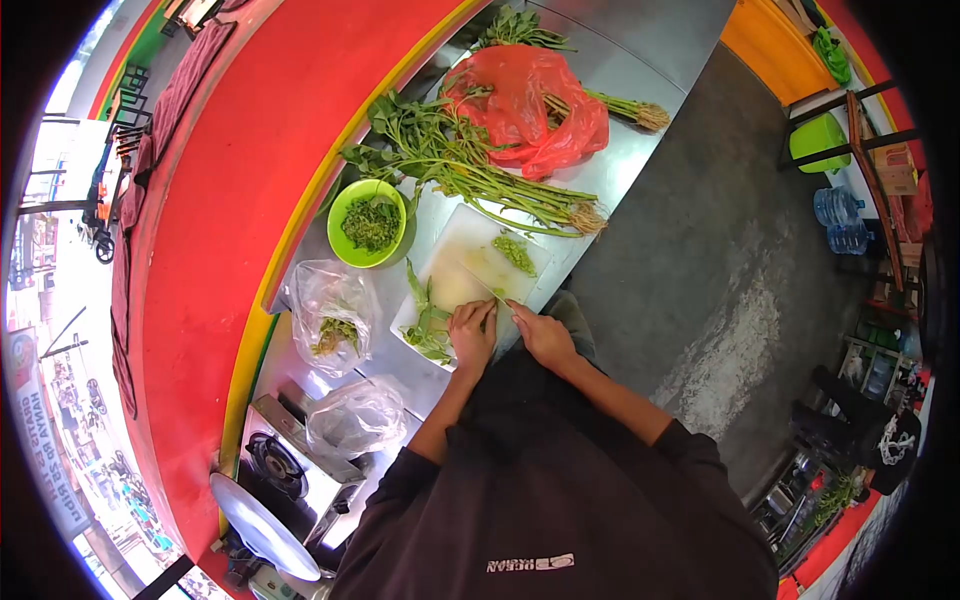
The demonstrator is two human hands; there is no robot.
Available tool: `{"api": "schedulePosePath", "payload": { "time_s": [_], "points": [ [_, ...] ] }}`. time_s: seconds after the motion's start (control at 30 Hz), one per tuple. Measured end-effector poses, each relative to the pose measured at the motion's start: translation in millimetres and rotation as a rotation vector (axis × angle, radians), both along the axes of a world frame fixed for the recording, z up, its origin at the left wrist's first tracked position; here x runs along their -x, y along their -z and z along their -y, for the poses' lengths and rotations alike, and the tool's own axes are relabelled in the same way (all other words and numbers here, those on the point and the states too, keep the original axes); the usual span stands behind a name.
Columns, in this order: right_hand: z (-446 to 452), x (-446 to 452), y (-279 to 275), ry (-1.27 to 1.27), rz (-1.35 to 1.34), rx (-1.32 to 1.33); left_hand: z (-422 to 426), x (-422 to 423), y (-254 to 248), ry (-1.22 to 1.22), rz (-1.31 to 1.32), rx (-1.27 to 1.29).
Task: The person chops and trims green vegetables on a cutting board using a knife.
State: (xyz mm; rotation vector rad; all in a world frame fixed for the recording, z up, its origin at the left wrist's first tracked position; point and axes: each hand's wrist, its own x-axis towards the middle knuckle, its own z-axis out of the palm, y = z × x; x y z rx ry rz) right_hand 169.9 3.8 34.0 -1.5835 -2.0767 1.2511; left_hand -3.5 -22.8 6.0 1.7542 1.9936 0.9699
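- A thin knife (482,281) lies slantwise over a white cutting board (462,236), its blade pointing up and left.
- The right hand (543,338) is closed around the knife's handle at the board's near right edge.
- The left hand (472,333) rests on the board just beside the blade, fingers bent; whether it grips anything cannot be told.
- Leafy greens (428,322) lie on the board just left of the left hand; a small heap of chopped greens (515,256) sits toward its far right.
- Left of the board, a lime-green bowl (353,253) holds more cut greens.
- Beyond the board, long rooted stems (500,190) lie on the metal bench (640,75), beside a red plastic bag (520,100).
- Two clear bags (357,415) and a stove (272,465) are at lower left.
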Motion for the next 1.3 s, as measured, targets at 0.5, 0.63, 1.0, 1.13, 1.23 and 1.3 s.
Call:
{"api": "schedulePosePath", "payload": {
  "time_s": [0.5, 0.63, 1.0, 1.13, 1.23, 1.3],
  "points": [
    [-9.2, 9.6, 4.4, -0.002, -0.044, 0.013, 0.8, -0.2, 0.9, -0.002, 0.008, 0.006],
    [-9.4, 4.2, -7.0, -0.003, -0.031, 0.065, 0.9, -0.1, -0.6, -0.009, -0.003, 0.001],
    [-4.4, 3.4, -6.6, 0.011, -0.019, 0.049, 0.1, 0.7, 0.6, -0.02, 0.001, -0.006],
    [-6.8, 4.3, -0.5, -0.022, 0.041, 0.049, 0.5, -0.2, 2.6, -0.021, 0.031, 0.007],
    [-8.8, 11.7, 2.5, -0.035, 0.045, 0.025, 1.8, -1.3, 0.3, -0.02, 0.03, 0.021],
    [-7.9, 12.7, 1.1, 0.01, -0.008, 0.05, 1.5, 0.3, -0.1, -0.016, 0.037, 0.022]
  ]
}}
